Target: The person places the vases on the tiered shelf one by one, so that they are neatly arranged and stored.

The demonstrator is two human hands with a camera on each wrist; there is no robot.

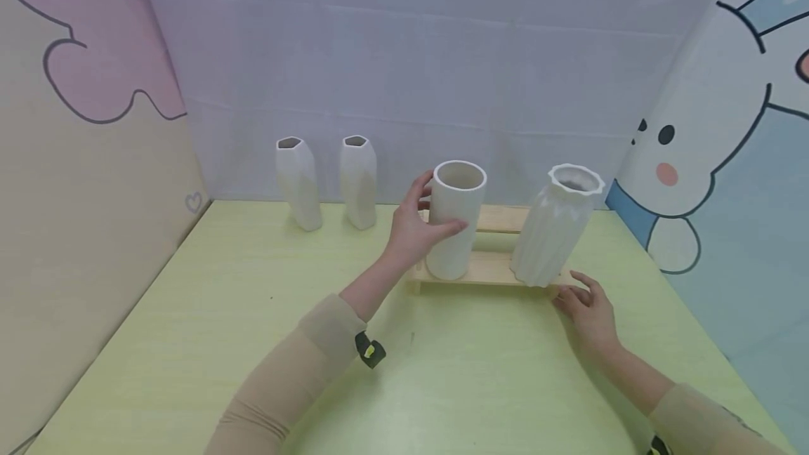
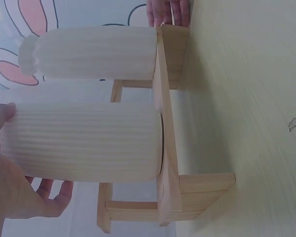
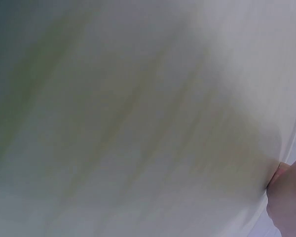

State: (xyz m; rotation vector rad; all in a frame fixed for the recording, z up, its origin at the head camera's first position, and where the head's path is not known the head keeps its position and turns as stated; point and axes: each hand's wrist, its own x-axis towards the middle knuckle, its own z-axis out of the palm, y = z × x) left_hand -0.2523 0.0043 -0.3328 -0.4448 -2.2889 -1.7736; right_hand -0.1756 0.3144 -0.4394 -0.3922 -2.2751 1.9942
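A white cylindrical vase with fine ribs [image 2: 84,140] stands upright on the lower front board of a small two-step wooden rack [image 1: 493,269]. My left hand [image 1: 417,227] grips this vase from the left, thumb across its front and fingers round the back. Beside it on the same board stands a white fluted vase with a wavy rim [image 1: 553,230]. Down at the rack's right end, my right hand [image 1: 588,307] holds the front corner with bent fingers. Only part of the right hand [image 3: 288,197] shows in the right wrist view.
Two white faceted vases, a left one [image 1: 299,185] and a right one [image 1: 359,182], stand at the back left of the pale yellow-green table [image 1: 208,314]. A plain cloth wall [image 1: 404,69] rises behind, with cartoon-printed panels at both sides.
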